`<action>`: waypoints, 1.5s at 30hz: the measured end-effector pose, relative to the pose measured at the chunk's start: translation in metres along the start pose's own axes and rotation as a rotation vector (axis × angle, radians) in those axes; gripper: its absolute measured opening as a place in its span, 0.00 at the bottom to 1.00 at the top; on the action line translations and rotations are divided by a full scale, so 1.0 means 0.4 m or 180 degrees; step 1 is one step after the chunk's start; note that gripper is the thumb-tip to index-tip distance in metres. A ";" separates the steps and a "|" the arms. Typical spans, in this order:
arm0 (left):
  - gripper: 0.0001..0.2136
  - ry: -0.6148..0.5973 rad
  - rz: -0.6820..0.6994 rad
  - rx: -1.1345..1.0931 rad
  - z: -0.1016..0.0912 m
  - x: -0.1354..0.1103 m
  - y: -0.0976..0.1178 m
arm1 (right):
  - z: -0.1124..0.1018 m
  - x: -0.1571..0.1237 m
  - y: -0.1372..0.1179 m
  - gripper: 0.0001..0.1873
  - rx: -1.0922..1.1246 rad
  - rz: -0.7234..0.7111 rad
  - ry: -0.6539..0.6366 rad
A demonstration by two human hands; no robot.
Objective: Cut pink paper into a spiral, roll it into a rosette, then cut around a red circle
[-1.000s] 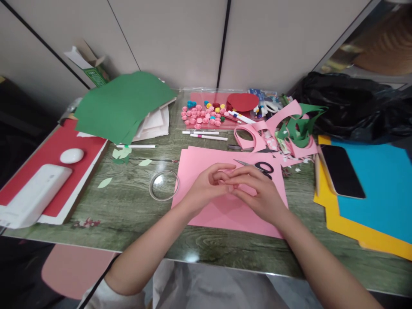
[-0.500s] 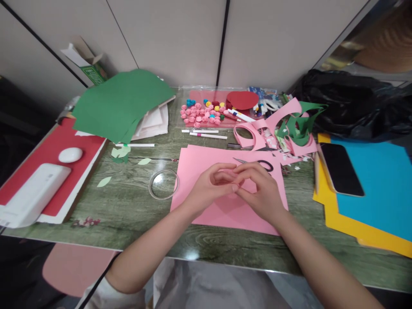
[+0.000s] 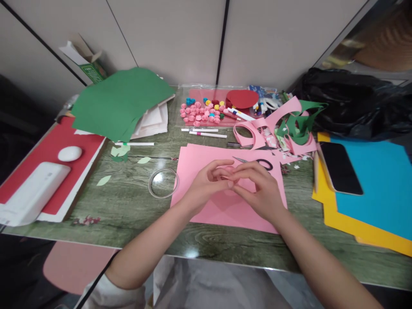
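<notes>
Craft wkspace: pink ppr (image 3: 206,212), scissors (image 3: 240,160), markers (image 3: 210,134) & ppr offcuts (image 3: 287,112) on tbl (image 3: 125,197) by panelled wall (image 3: 174,38).

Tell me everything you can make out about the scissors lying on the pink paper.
The scissors have slim, pointed, silvery blades, metal by the look, and black, plastic-looking handles. One finger loop shows clearly; the right hand hides part of the rest. They lie flat on the pink paper, near its far edge, tips pointing left. The blades look closed. Whether the hand touches them cannot be told.
</notes>
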State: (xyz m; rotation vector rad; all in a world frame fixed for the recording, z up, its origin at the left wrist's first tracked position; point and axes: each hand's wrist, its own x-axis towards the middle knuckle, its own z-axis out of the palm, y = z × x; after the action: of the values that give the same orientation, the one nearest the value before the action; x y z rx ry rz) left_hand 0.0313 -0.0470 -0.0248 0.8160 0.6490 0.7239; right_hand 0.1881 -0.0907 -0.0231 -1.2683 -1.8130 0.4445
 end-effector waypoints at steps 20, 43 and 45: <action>0.19 -0.0191 -0.0023 -0.0045 0.008 -0.002 -0.016 | 0.009 0.001 -0.002 0.06 -0.0063 0.0112 0.0178; 0.20 -0.0339 0.0178 0.0382 -0.001 -0.005 -0.010 | -0.009 0.002 0.013 0.08 -0.0100 -0.0372 -0.0176; 0.20 -0.0296 0.0113 0.0291 0.003 -0.006 -0.012 | -0.008 0.003 0.009 0.06 -0.0057 -0.0254 -0.0019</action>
State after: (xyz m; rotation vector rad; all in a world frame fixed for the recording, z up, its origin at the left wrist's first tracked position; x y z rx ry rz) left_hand 0.0324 -0.0517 -0.0277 0.9420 0.5883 0.6881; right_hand 0.1926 -0.0887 -0.0234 -1.2032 -1.8692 0.3891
